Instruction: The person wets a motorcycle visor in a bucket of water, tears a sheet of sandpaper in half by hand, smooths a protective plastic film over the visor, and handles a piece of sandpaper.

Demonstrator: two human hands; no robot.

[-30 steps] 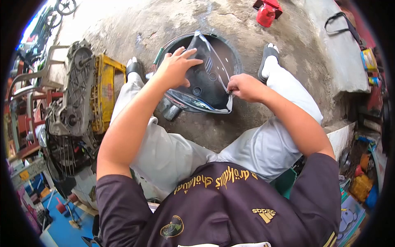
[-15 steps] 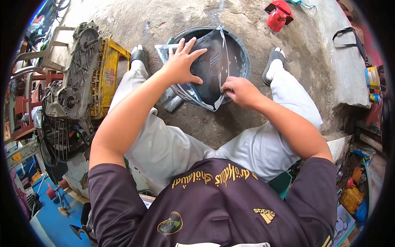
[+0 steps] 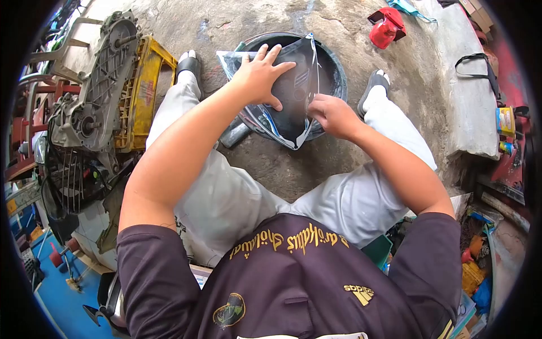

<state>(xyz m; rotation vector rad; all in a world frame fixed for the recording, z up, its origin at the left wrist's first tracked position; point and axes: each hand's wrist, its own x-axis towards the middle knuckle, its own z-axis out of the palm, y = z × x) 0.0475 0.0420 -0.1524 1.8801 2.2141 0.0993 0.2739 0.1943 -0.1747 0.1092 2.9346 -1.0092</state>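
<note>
A glossy dark plastic panel (image 3: 292,90), roughly triangular with pale, scuffed edges and a faint emblem, rests over a round dark basin (image 3: 340,85) on the floor. My left hand (image 3: 261,79) lies on the panel's left part with fingers and thumb spread. At the panel's right edge, my right hand (image 3: 333,116) is closed, thumb and fingers pinched together against the rim. Whatever is between those fingertips, if anything, is hidden. The panel's lower corner points toward me and juts past the basin's near side.
A metal engine casing (image 3: 104,85) leans by a yellow crate (image 3: 138,96) on my left. A grey object (image 3: 234,134) lies beside the basin. Farther right are a red plastic part (image 3: 387,28) and a concrete ledge (image 3: 471,118). My sandalled feet flank the basin.
My right hand has slid slightly away from me along the panel's right edge. My left hand stays spread on the panel. The whole view has shifted a little.
</note>
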